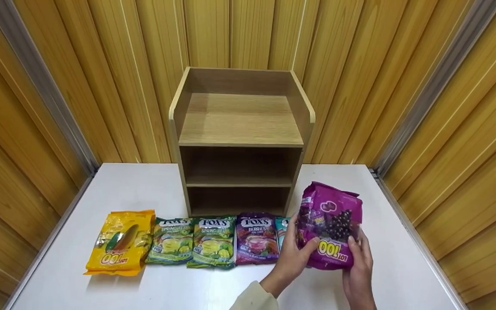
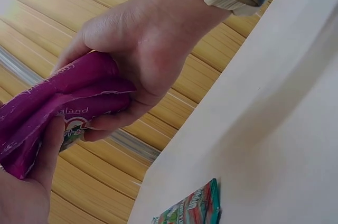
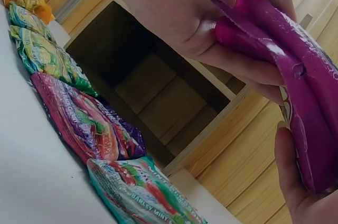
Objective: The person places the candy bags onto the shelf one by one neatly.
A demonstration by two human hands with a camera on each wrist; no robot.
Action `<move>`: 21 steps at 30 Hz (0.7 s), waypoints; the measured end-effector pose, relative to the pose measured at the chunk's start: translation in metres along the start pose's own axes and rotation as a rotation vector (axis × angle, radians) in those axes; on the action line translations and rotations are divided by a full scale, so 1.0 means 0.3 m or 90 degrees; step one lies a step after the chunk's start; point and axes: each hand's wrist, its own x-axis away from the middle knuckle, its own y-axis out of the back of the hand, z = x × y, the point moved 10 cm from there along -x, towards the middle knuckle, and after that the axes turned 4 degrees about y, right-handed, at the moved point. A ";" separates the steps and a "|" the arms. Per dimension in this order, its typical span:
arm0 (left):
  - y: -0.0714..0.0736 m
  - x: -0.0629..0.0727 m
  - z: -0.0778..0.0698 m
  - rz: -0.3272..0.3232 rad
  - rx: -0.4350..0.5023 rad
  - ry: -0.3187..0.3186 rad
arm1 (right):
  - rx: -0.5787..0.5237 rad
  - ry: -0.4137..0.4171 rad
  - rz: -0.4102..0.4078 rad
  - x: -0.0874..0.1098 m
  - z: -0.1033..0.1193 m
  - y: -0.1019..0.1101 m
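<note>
Both hands hold a purple candy bag [image 1: 330, 226] with a dark berry picture, its "LOT 100" lettering upside down in the head view. At the bag's left side, the left hand [image 1: 293, 254] has its thumb on the printed front. The right hand [image 1: 360, 265] grips the opposite side, thumb also in front. A turquoise bag [image 1: 281, 228] lies partly hidden behind the left hand; the right wrist view shows this barley mint bag [image 3: 140, 192] more fully. Both wrist views show the purple bag's folded back [image 2: 63, 102] with fingers around it.
A wooden shelf unit [image 1: 241, 144] stands at the table's back. In front lie a Fox's berries bag [image 1: 256, 241], two green Fox's bags [image 1: 211, 243] and an orange candy bag [image 1: 121, 243] farthest left. Wood-patterned walls [image 1: 467, 150] enclose the white table [image 1: 403, 258].
</note>
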 end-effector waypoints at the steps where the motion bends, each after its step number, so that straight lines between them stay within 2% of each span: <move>1: 0.000 0.000 -0.006 0.001 -0.003 -0.006 | 0.002 0.007 -0.004 -0.002 0.008 -0.002; 9: 0.011 0.005 -0.049 0.011 -0.009 -0.044 | 0.013 0.055 0.006 -0.004 0.063 -0.035; 16: 0.037 0.015 -0.076 -0.011 -0.011 -0.035 | 0.023 0.078 0.019 -0.007 0.099 -0.072; 21: 0.056 0.019 -0.103 -0.016 -0.002 -0.046 | 0.020 0.107 0.043 -0.009 0.126 -0.108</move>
